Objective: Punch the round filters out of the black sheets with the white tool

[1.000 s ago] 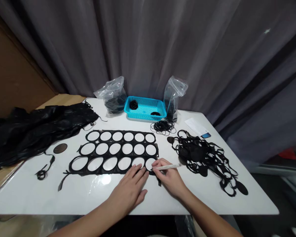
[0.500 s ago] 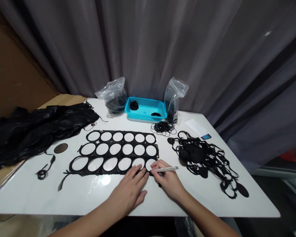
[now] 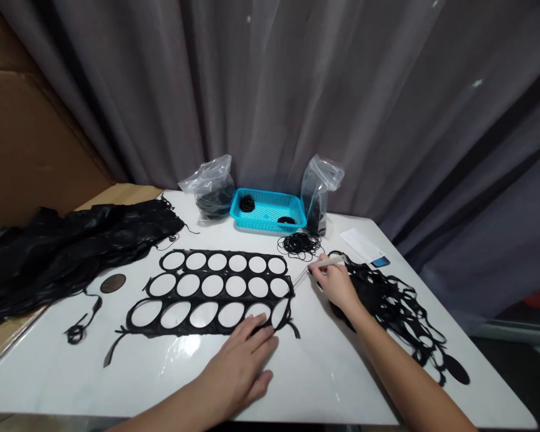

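Observation:
A black sheet with three rows of round cut-outs (image 3: 216, 292) lies flat on the white table (image 3: 162, 372). My left hand (image 3: 240, 366) rests open, fingers flat, with the fingertips on the sheet's near right edge. My right hand (image 3: 335, 282) is closed on a thin white pen-like tool (image 3: 317, 267), its tip pointing left toward the sheet's right end. Just right of that hand lies a tangle of black cut-out scrap (image 3: 400, 309).
At the back stand a turquoise basket (image 3: 267, 211), two clear plastic bags (image 3: 209, 186) (image 3: 317, 192) and a heap of thin black rings (image 3: 299, 245). A black pile (image 3: 67, 246) covers the left side. A brown disc (image 3: 113, 283) and a white card (image 3: 364, 247) lie nearby.
My right hand has lifted away from the sheet's near right corner and moved back and to the right with the tool. The left hand stays on the sheet. The camera tilted slightly.

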`<state>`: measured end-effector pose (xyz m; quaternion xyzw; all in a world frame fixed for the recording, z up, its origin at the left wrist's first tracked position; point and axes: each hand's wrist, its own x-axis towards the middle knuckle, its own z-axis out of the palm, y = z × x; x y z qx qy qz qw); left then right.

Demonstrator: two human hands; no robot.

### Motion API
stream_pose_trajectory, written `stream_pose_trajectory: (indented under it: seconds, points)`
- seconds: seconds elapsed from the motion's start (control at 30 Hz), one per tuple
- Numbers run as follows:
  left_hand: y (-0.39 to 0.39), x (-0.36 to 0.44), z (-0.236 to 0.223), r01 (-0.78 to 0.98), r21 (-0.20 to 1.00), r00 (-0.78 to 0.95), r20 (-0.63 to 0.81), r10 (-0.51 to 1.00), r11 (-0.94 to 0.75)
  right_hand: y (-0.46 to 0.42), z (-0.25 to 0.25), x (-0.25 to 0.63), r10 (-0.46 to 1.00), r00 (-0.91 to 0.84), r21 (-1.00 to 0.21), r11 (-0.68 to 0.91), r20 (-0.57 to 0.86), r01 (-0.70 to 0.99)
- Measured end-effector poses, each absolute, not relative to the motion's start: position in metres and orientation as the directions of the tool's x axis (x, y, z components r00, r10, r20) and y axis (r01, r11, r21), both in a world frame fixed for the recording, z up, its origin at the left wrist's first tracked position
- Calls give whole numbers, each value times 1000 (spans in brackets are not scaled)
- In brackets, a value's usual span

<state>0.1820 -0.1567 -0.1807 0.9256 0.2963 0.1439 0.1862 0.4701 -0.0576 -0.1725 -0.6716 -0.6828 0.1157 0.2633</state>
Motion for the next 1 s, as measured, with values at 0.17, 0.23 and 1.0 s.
stream_pose_trajectory:
  seconds: [0.17,0.23,1.0]
  points:
    - [-126,189,-157,430,529,802,149,579,-732,-63,-180,449,996,-64,-725,94,69,682]
    - [-113,193,-162,463,492,786,156,599,-737,-68,-181,443,995,-93,-800,73,22,596]
    - [-107,193,-189,442,266,865,126,485,-857,-45,-174,480,956,286,-970,-122,-58,211]
